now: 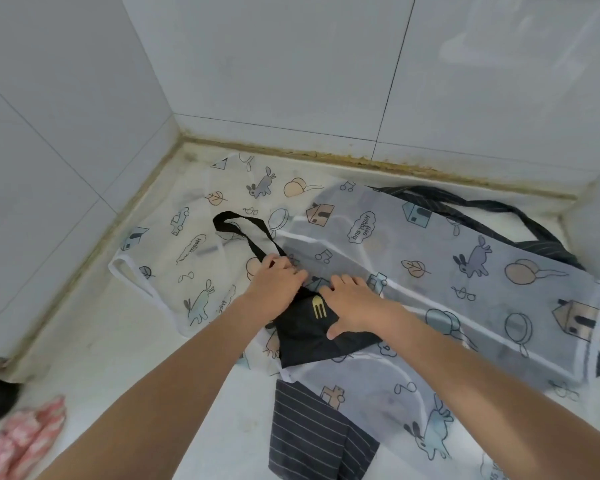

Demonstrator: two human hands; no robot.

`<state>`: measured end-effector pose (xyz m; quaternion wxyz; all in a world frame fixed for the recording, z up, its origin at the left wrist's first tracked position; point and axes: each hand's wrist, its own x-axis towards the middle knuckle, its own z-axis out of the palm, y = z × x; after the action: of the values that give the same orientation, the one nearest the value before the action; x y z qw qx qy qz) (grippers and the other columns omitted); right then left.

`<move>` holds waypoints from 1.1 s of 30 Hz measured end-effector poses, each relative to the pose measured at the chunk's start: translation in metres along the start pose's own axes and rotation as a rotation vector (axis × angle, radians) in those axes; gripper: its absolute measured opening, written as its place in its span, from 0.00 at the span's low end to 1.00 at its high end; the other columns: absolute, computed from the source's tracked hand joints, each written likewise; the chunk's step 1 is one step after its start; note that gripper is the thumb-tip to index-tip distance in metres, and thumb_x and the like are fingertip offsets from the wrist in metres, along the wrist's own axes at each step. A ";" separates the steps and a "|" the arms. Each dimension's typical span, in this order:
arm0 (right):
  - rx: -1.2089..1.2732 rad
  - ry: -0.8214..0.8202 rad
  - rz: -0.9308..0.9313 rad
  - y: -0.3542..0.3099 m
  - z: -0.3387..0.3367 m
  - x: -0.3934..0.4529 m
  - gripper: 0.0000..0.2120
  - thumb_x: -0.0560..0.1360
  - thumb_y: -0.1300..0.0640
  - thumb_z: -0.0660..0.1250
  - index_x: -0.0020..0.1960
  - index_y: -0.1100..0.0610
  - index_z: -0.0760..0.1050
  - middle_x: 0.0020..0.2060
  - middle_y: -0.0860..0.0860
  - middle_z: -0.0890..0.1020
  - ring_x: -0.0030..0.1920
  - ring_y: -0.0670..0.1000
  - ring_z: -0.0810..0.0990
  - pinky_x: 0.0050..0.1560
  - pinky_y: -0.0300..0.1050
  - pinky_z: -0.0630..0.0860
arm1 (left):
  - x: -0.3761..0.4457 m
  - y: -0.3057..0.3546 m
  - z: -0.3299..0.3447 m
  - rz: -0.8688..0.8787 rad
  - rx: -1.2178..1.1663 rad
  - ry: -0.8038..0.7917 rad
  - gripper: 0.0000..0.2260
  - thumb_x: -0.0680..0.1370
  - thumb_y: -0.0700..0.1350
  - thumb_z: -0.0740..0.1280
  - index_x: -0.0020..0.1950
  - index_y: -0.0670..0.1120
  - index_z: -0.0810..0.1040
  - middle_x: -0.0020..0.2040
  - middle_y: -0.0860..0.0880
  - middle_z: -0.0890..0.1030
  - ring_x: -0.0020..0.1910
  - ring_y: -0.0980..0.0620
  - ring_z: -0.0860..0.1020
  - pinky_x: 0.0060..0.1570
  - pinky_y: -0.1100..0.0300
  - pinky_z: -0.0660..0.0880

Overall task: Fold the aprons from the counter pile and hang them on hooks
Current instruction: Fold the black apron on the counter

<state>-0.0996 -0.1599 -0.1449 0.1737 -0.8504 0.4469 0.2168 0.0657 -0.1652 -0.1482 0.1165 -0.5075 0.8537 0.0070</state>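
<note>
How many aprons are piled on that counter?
4 at least: a black apron under both hands, a cartoon-print apron at left, another cartoon-print one at right, a striped apron nearest. More may lie hidden beneath.

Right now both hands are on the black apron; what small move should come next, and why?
Probably lift the black apron clear of the printed aprons. The left hand pinches it near its strap loop, the right hand rests on it, and it still lies bunched.

Single head-worn view, wide-angle.
It looks forward and steeply down, close over the bench (pixel 94 344), facing the tiled wall corner (pixel 177 129); both forearms enter from the bottom edge.
</note>
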 end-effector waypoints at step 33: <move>0.790 0.212 0.156 0.034 -0.225 -0.221 0.11 0.75 0.61 0.68 0.54 0.49 0.77 0.58 0.56 0.80 0.57 0.58 0.80 0.59 0.58 0.76 | -0.029 0.006 -0.265 0.296 -1.648 -0.441 0.27 0.75 0.62 0.57 0.66 0.47 0.73 0.62 0.44 0.79 0.60 0.46 0.78 0.57 0.51 0.75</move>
<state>-0.1915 -0.1368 0.1573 0.4226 -0.6995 0.5743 -0.0473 0.0231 -0.1716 0.1147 -0.1277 -0.3009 0.5917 0.7369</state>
